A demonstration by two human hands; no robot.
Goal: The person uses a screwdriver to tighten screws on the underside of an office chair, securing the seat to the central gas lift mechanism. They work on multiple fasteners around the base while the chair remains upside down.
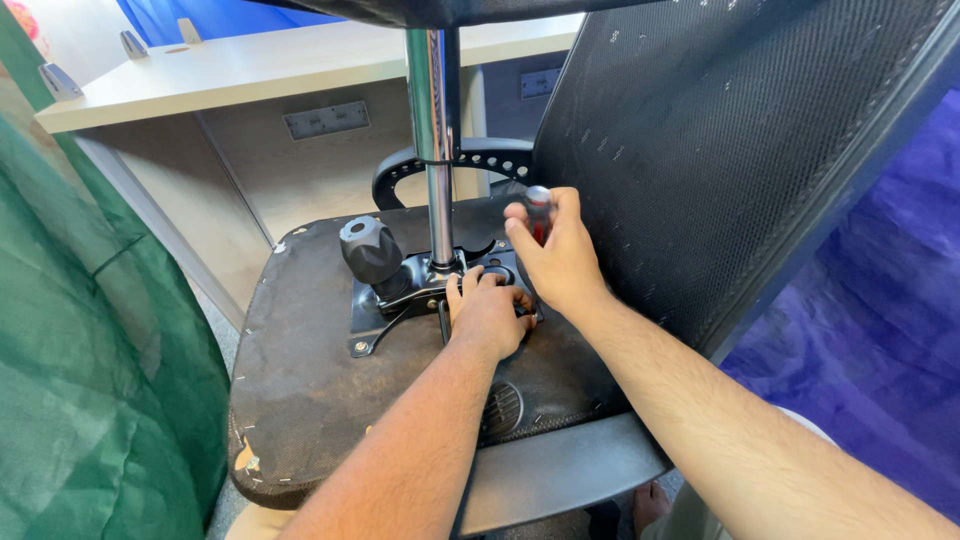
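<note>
An office chair lies overturned, the underside of its seat [310,380] facing me. A black metal mechanism plate [400,295] is bolted there, with a round black knob [368,248] and a chrome gas-lift column [436,150] rising from it. My right hand [555,255] is shut on a screwdriver [539,205] with a red and grey handle, held upright with its tip down at the plate. My left hand [487,312] rests on the plate beside the column, fingers curled near the screwdriver's tip. What is under the left fingers is hidden.
The chair's black mesh backrest [720,150] stands to the right. A light wooden desk [250,70] with a socket panel [327,119] is behind. Green fabric [90,350] hangs at the left and purple fabric [880,310] at the right.
</note>
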